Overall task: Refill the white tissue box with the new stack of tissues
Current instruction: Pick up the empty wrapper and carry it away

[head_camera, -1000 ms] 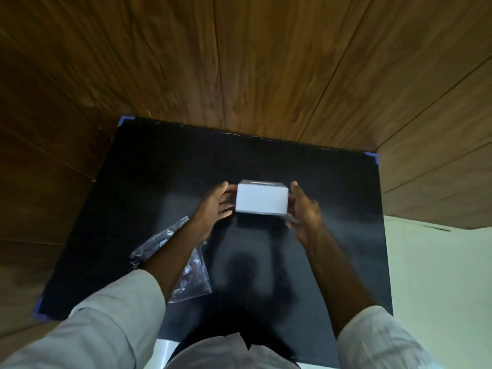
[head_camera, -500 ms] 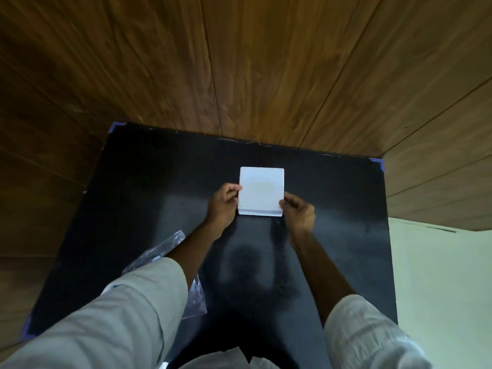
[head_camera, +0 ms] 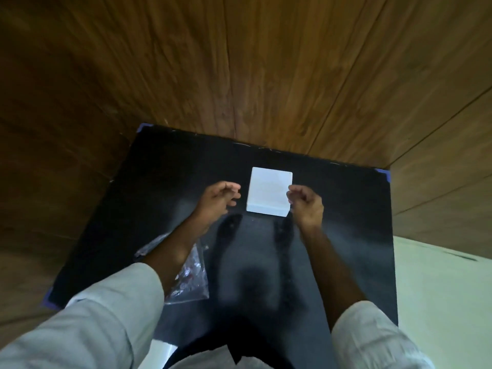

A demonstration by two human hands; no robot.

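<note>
On the black mat (head_camera: pixel 346 235), the white tissue box (head_camera: pixel 269 191) serves as the reference point. It lies flat on the far-centre part of the mat, one broad plain face turned upward, with no opening visible on that face.

Far to the left of the box and nearer the person, a crumpled clear plastic wrapper (head_camera: pixel 190 278) lies on the mat, partly covered by the left forearm. No loose stack of tissues can be made out.

Just left of the box, the left hand (head_camera: pixel 218 202) hovers with its fingers loosely curled and apart from the box; a narrow strip of mat shows between fingertips and box. It grasps nothing.

Just right of the box, the right hand (head_camera: pixel 306 206) is also loosely curled. Its fingertips sit at the box's right edge; contact cannot be confirmed, and it grips nothing.

Both forearms emerge from pale rolled sleeves (head_camera: pixel 106 315). Wooden panels (head_camera: pixel 239 62) rise beyond the box.
</note>
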